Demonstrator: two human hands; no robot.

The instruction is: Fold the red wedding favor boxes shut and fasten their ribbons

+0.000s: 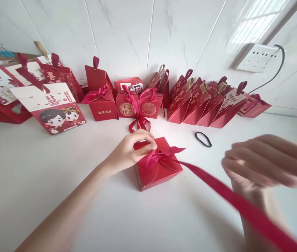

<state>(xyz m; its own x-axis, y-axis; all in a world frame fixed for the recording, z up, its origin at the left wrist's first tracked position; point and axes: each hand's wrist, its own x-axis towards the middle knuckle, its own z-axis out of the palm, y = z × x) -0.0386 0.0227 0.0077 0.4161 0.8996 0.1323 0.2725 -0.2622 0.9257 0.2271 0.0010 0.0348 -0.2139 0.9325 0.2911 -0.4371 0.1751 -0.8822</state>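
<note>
Left hand (139, 148): pinching the bow (152, 159), thumb against forefinger.
Right hand (265, 161): hovering, blurred; whether gripping anything, cannot tell.
Red box (161, 176): sitting on the white table (106, 210), ribbon tail (213, 182) trailing right.

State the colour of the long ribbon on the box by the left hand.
The ribbon is a plain deep pinkish red, best seen in the head view.

I note bright, diffuse light, barred glare high right on the tiled wall (174, 35), soft shadows on the tabletop (106, 213), and motion blur on my right hand (265, 161).
</note>
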